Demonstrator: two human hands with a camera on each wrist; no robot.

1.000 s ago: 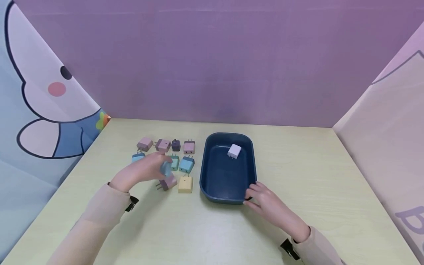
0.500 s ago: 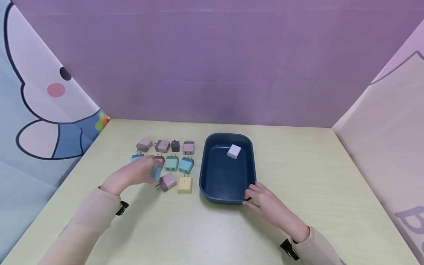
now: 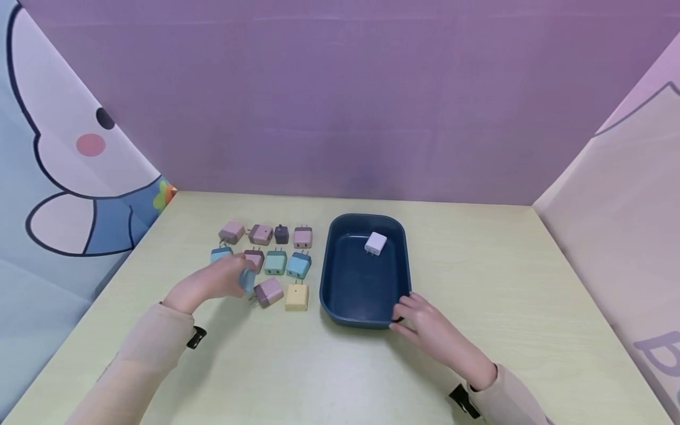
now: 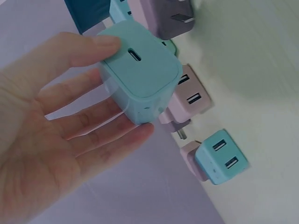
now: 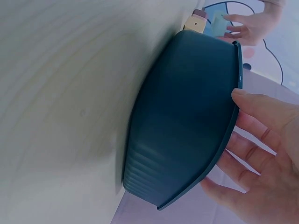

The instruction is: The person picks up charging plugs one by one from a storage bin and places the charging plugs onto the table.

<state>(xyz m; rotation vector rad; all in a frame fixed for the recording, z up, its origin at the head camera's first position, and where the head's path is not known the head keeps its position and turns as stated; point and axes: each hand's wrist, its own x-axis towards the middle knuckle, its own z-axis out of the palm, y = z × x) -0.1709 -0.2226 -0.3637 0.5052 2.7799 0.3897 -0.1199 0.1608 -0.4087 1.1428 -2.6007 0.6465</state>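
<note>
My left hand (image 3: 220,277) pinches a light-blue charger plug (image 4: 140,65) between thumb and fingers, a single oval port facing up in the left wrist view. It hovers over the left side of a group of charger plugs. Close by lie a pink plug with two ports (image 4: 192,95), a blue plug (image 4: 222,156), a pink-purple plug (image 3: 268,291) and a yellow plug (image 3: 296,297). My right hand (image 3: 425,324) grips the near right corner of a dark blue bin (image 5: 182,107), thumb at the rim. Inside the bin lies one white plug (image 3: 375,242).
Behind, a row holds pink plugs and a small dark plug (image 3: 281,234). A green plug (image 3: 275,262) and another blue plug (image 3: 298,264) sit between that row and the yellow one. A purple cloth wall (image 3: 350,106) stands behind the pale table (image 3: 478,265).
My left hand has drawn back to the left with the light-blue plug, uncovering the green and pink plugs in the middle row. The right hand has stayed at the bin's corner.
</note>
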